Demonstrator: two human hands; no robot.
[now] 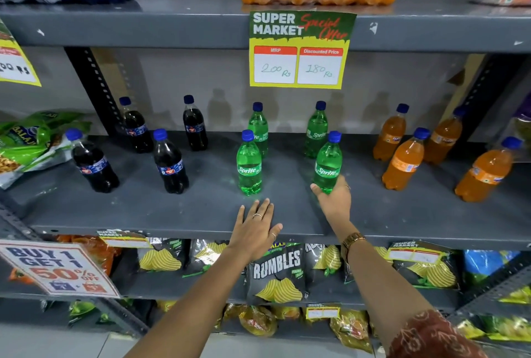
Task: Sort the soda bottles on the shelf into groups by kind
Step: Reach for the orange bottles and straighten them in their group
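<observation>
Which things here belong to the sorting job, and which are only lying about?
Job: cola bottles, Sprite bottles, orange soda bottles, the right hand around a Sprite bottle's base, the left hand flat on the shelf.

Lying about: snack bag, price sign, chip packets.

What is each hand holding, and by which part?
The right hand grips the front-right Sprite bottle around its base. The left hand holds nothing, lying flat on the shelf.
</observation>
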